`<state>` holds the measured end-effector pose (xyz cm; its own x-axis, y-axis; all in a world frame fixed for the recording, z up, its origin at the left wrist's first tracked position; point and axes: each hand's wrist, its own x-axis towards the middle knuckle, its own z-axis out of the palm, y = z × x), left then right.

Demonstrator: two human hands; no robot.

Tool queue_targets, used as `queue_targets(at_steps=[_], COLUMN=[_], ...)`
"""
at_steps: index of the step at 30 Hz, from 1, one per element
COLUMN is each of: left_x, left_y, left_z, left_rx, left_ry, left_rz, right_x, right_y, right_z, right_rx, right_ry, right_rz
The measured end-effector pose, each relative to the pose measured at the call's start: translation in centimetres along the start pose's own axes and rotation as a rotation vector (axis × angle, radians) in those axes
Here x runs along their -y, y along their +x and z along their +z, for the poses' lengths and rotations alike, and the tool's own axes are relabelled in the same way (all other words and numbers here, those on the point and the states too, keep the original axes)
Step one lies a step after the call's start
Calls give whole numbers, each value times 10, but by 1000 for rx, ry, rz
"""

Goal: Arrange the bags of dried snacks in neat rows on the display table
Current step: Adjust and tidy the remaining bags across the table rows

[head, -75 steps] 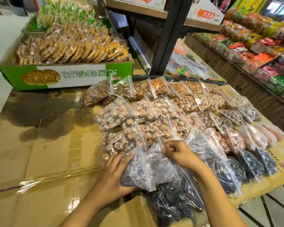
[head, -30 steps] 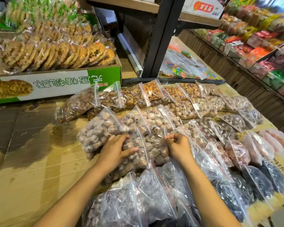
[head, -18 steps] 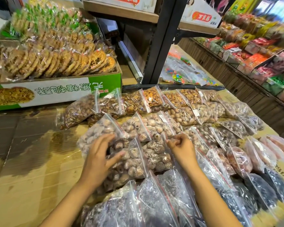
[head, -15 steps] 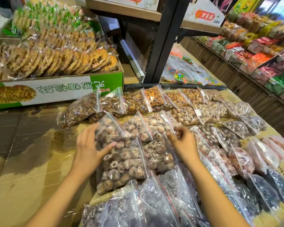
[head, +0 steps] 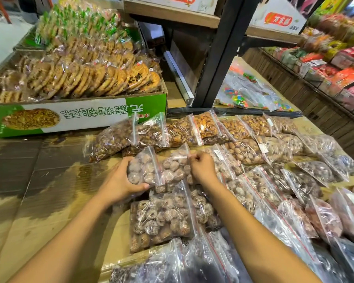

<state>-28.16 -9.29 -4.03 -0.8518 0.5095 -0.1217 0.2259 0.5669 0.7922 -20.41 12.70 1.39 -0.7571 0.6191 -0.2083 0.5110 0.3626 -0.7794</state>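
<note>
Both hands engaged at second row on display table (head: 49, 180).
Left hand (head: 121, 180) clamped round end bag (head: 143, 168) of pale dried snacks; right hand (head: 202, 166) pinching top edge of neighbouring bag (head: 174, 168), touching the first.

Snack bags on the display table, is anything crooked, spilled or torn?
Nothing visibly spilled or torn. The leftmost back-row bag lies slanted, jutting left past the others. The left hand grips a tilted pale-snack bag not yet lined up.
</note>
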Motion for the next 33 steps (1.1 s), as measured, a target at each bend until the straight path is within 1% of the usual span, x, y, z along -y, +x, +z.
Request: queue_targets(at_steps=[2, 4, 6, 8, 10, 13, 16, 17, 21, 25, 27, 30, 33], left_x=[2, 1, -6, -16, -22, -21, -20, -21, -27, -32, -34, -27, -15], left_y=[1, 3, 7, 11, 16, 23, 28, 28, 28, 30, 31, 33, 28], left_z=[-2, 1, 10, 22, 30, 27, 21, 21, 26, 31, 31, 29, 29], left_rx=[17, 32, -4, -26, -10, 8, -17, -29, -100, -173, -114, -1, -6], left_ry=[-109, -148, -152, -117, -69, -116, -116, -114, -174, -247, -276, -131, -57], left_rz=[34, 73, 103, 142, 168, 146, 153, 169, 213, 212, 192, 202, 167], right_x=[1, -2, -10, -19, -23, -18, -10, -8, 3, 0, -4, -9, -11], right_y=[-5, -9, -11, -14, -14, -9, -3, 0, 16, 27, 26, 23, 17], right_z=[-9, -14, -15, -16, -21, -29, -37, -40, -57, -54, -50, -46, -43], right_rx=[-80, -196, -244, -179, -107, -68, -43, -18, 75, 107, 105, 88, 83], right_ry=[164, 291, 295, 238, 224, 190, 179, 161, -38, -40, 0, 89, 61], right_rz=[-28, -65, -46, 21, 45, 31, 30, 21, -50, -31, -24, -23, -78])
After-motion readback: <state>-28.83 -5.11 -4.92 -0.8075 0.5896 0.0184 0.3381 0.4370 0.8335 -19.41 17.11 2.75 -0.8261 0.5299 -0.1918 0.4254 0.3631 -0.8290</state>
